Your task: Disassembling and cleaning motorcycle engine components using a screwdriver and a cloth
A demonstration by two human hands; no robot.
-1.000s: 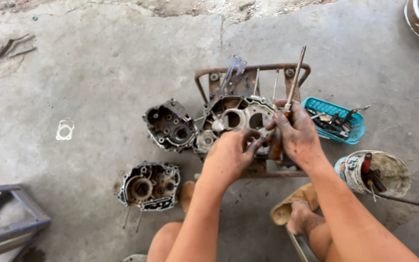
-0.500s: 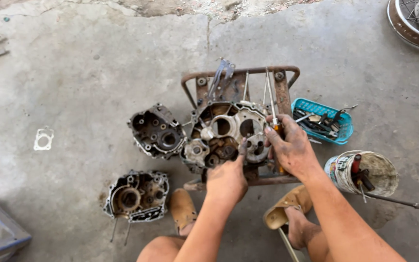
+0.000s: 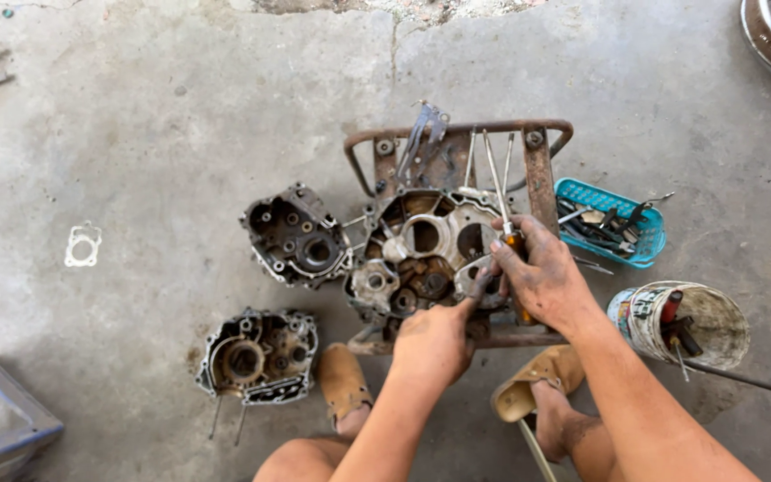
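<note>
Crankcase halves [image 3: 296, 236] are lying on the floor at left; the left hand [image 3: 435, 339] is pinching a gear on the engine case [image 3: 426, 254]. The right hand [image 3: 542, 277] is gripping a screwdriver [image 3: 497, 183], its shaft pointing away. Basket [image 3: 613, 223] and bucket [image 3: 684, 321] are holding tools.

Three engine casings [image 3: 421, 254], one blue basket [image 3: 613, 234], one bucket [image 3: 680, 323], one gasket [image 3: 83, 245], two sandals [image 3: 343, 382].
</note>
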